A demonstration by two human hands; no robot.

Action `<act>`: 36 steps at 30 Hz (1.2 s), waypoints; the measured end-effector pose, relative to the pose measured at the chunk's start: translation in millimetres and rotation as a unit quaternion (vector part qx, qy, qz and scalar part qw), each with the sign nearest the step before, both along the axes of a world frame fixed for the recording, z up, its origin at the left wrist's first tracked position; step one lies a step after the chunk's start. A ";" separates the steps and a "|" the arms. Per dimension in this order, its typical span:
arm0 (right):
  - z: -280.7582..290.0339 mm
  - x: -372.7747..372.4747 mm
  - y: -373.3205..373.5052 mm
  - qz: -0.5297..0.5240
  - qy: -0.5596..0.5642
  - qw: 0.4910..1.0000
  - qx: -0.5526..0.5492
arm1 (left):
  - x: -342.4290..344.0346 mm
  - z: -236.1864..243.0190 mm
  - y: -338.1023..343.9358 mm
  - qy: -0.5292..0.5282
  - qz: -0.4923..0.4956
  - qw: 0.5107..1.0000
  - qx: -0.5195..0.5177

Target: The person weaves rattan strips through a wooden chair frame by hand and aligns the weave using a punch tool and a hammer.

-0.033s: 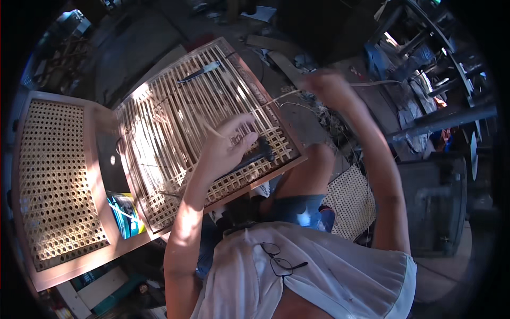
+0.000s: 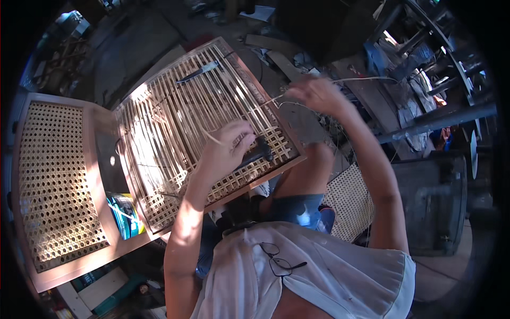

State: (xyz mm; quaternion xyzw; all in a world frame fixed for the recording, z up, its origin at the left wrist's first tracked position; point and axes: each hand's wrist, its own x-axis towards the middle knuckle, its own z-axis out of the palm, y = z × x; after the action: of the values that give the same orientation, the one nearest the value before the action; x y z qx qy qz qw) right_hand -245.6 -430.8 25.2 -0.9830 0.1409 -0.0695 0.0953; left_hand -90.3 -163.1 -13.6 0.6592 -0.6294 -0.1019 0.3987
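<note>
A wooden frame (image 2: 295, 159) with lengthwise cane strips and open lattice (image 2: 276, 139) along its edges rests before me, over my knees. My left hand (image 2: 226, 146) is over its lower right area, fingers closed on a pale cane strip (image 2: 212, 136), beside a dark hammer-like tool (image 2: 265, 151). My right hand (image 2: 317, 95), slightly blurred, grips a thin cane strand (image 2: 361, 78) just outside the frame’s upper right edge. A knife (image 2: 197, 72) lies on the strips near the far edge.
A finished cane-webbed panel (image 2: 58, 181) in wood stands at left, with a blue container (image 2: 126, 218) beside it. A cane mesh sheet (image 2: 348, 199) and grey plastic piece (image 2: 433, 204) lie at right. Scraps, boards (image 2: 271, 42) and a metal bar (image 2: 441, 119) fill the workshop floor beyond.
My right hand has moved left and slightly down toward the frame’s edge, drawing the loose strand with it. My left hand has shifted only slightly.
</note>
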 end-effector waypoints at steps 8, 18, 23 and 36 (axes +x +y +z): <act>-53.8 6.4 -31.3 0.066 -0.071 0.986 0.133 | -36.8 -3.0 30.4 0.070 0.190 0.979 0.022; -0.1 -22.5 -79.0 -0.079 -0.046 0.949 -0.301 | -30.3 -11.1 24.1 0.143 0.268 0.952 0.028; -23.7 26.2 2.5 0.079 -0.065 0.994 0.028 | -29.2 -11.9 23.2 0.098 0.292 0.951 0.041; 5.6 -18.2 -53.3 -0.042 -0.021 0.985 0.164 | -29.3 -2.0 23.5 0.050 0.347 0.930 0.109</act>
State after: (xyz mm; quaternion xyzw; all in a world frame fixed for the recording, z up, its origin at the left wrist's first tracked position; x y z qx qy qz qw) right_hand -263.8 -484.0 30.7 -0.9454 0.1897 -0.0695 0.2556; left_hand -119.6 -139.6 -15.6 0.8698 -0.3256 -0.0577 0.3662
